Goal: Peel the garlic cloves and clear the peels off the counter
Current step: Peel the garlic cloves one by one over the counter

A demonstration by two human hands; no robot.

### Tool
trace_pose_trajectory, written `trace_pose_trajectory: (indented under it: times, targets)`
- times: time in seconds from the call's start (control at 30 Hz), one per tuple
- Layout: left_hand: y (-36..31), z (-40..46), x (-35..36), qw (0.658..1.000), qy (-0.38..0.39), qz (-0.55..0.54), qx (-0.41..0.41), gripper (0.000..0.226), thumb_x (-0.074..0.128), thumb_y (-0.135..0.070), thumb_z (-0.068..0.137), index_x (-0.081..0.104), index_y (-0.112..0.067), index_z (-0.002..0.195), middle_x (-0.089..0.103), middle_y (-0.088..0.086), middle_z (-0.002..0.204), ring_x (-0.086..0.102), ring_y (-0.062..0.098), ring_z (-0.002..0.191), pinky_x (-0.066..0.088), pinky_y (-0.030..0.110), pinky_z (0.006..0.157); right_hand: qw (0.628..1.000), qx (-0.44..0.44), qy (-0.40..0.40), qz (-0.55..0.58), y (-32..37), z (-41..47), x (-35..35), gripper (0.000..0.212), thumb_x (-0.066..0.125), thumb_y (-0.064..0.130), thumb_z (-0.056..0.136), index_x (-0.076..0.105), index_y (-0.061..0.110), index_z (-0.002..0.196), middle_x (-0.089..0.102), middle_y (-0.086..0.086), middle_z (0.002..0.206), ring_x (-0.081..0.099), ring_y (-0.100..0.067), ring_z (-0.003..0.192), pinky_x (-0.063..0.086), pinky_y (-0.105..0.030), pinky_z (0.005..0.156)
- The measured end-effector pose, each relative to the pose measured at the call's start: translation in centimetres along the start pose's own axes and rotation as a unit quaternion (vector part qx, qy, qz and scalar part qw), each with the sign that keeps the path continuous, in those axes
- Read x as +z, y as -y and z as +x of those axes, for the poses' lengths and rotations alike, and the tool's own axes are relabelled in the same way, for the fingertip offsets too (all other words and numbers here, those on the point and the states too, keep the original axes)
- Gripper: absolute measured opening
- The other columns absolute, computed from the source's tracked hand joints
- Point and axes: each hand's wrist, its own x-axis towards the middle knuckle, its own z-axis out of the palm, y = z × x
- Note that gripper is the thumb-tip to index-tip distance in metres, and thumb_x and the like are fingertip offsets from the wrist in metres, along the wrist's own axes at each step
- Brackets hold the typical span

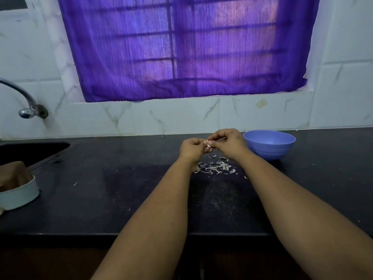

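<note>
Both my hands meet above the dark counter point(113, 190), near its back. My left hand point(192, 149) grips a small pale garlic clove point(207, 142) with curled fingers. My right hand point(229, 141) pinches the clove from the other side, and a thin flap of skin hangs off it. Below the hands lies a loose pile of whitish garlic peels point(215, 167) on the counter. A blue bowl point(269, 144) stands just right of my right hand; its inside is not visible.
A sink point(30, 151) is set into the counter at the far left, with a metal tap point(27, 106) above it. A pale round container point(19, 194) with something brown in it stands at the left edge. Stray peel bits lie scattered on the counter. A purple curtain hangs behind.
</note>
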Motion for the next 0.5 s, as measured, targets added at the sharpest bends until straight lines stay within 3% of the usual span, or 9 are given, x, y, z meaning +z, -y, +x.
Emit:
trace_pose_trajectory:
  times: [0.17,0.33,0.43,0.5]
  targets:
    - [-0.33,-0.11,0.04,0.999,0.007,-0.043,-0.023,0.020,0.058,-0.004,0.093,0.065,-0.005,0.075,0.067,0.000,0.055,0.065,0.004,0.056,0.054,0.017,0.068,0.999,-0.011,-0.008,0.029,0.43,-0.26,-0.29,0.014,0.082,0.032,0.073,0.069,0.031,0.070,0.072,0.011,0.073,0.069,-0.011,0.076,0.058,-0.039,0.079]
    - [-0.47,-0.30,0.13,0.998,0.015,-0.052,-0.033,0.019,0.058,-0.004,0.093,0.065,-0.006,0.076,0.067,0.000,0.056,0.064,0.007,0.061,0.053,0.023,0.079,0.998,-0.013,-0.007,0.060,0.32,-0.17,-0.17,0.016,0.083,0.026,0.072,0.068,0.029,0.070,0.072,0.006,0.072,0.071,-0.015,0.077,0.057,-0.041,0.083]
    - [-0.48,-0.31,0.12,0.998,0.017,-0.052,-0.035,0.018,0.059,-0.004,0.093,0.065,-0.006,0.076,0.067,0.001,0.058,0.064,0.008,0.062,0.053,0.024,0.080,0.998,-0.013,-0.006,0.067,0.28,-0.12,-0.14,0.013,0.081,0.026,0.075,0.068,0.026,0.074,0.072,0.006,0.074,0.070,-0.013,0.075,0.058,-0.034,0.080]
    - [-0.50,-0.32,0.19,0.998,0.018,-0.056,-0.034,0.020,0.060,-0.005,0.092,0.065,-0.006,0.073,0.067,0.002,0.058,0.063,0.009,0.062,0.053,0.023,0.078,0.998,-0.010,0.007,0.068,0.35,-0.21,-0.13,0.009,0.075,0.022,0.082,0.066,0.021,0.081,0.068,0.005,0.077,0.062,-0.010,0.070,0.051,-0.022,0.069]
